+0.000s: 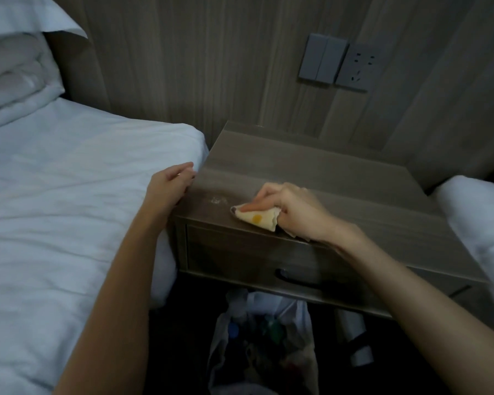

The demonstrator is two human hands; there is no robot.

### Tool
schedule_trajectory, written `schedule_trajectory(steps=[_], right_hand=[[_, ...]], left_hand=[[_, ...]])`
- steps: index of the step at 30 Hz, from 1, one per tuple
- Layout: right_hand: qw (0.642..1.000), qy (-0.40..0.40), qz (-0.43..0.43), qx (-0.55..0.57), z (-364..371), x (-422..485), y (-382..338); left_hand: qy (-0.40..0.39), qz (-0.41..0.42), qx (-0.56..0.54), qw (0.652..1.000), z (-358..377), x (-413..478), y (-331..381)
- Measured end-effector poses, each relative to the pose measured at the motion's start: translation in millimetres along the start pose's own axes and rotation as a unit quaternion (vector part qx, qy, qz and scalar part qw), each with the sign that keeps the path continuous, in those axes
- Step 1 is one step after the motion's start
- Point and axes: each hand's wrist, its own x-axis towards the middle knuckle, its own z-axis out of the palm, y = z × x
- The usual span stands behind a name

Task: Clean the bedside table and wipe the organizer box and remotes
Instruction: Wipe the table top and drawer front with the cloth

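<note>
The wood-grain bedside table (311, 172) stands between two beds, its top bare of objects. My right hand (294, 208) grips a folded cream cloth (257, 219) with a yellow spot and presses it onto the table's front edge. A small whitish smudge (218, 200) lies on the top just left of the cloth. My left hand (170, 185) rests on the table's left edge beside the mattress, fingers loosely curled and holding nothing. No organizer box or remotes are in view.
A white bed (69, 195) with pillows fills the left; another white bed corner (479, 223) sits right. Below the table's drawer (240, 258) stands a bin with a plastic bag (263, 337) of rubbish. Wall switches and a socket (340, 62) are behind.
</note>
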Motion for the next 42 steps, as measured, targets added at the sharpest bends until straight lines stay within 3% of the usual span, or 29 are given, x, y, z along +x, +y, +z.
schedule_trajectory(steps=[8,11,14,20,31,38,42], right_hand=[[0.999,0.011,0.003,0.036,-5,-63,-14],[0.997,0.051,-0.008,0.062,-18,-63,-17],[0.991,0.118,0.005,0.056,-35,-41,-18],[0.990,0.131,0.021,0.046,-35,45,-20],[0.990,0.082,0.111,0.018,33,154,-1],[0.998,0.037,-0.002,0.049,29,122,-11],[0.996,0.016,-0.016,0.081,34,99,-12]], left_hand=[[0.019,-0.037,-0.052,0.998,-9,-18,-8],[0.021,-0.038,-0.055,0.998,-11,-24,-12],[0.021,-0.040,-0.059,0.997,-13,-26,-16],[0.037,-0.065,-0.087,0.993,-17,-19,-19],[0.027,-0.078,-0.117,0.990,-23,1,-20],[0.015,-0.091,-0.111,0.989,-22,6,-19],[0.020,-0.103,-0.125,0.987,-24,-3,-19]])
